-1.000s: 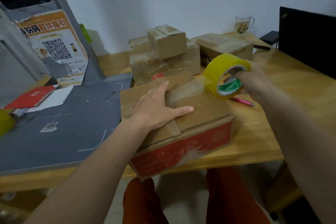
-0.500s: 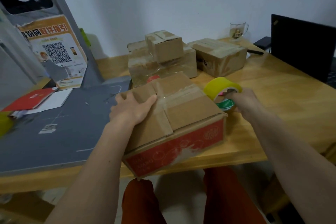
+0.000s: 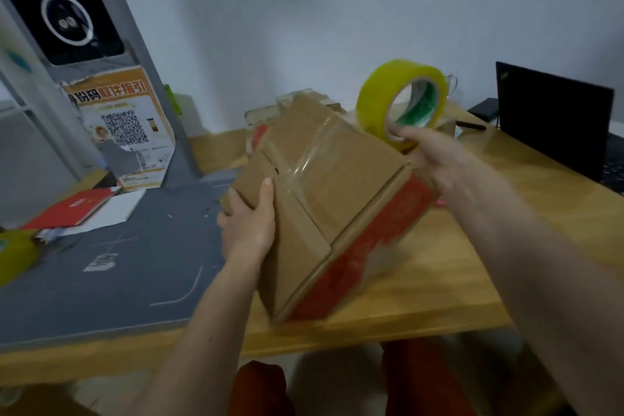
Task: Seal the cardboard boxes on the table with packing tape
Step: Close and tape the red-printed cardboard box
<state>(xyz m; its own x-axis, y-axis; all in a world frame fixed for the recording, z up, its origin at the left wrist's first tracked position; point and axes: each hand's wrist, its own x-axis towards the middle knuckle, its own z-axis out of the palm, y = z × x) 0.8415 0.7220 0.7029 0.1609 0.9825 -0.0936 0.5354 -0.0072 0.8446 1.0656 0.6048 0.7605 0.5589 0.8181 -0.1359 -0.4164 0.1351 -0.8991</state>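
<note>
Wooden table (image 3: 439, 287) under a grey mat (image 3: 101, 280), tilted cardboard box (image 3: 337, 199), black laptop (image 3: 553, 125).

Between the hands, the box (image 3: 324, 199) is matt brown cardboard with a red printed side, and a glossy clear tape strip (image 3: 309, 159) shines across its top flaps. The tape roll (image 3: 401, 98) above the right hand is translucent yellow plastic, smooth and shiny. Under both hands the table (image 3: 439, 280) is smooth light wood; left of the left hand lies a matt grey mat (image 3: 101, 280).
</note>
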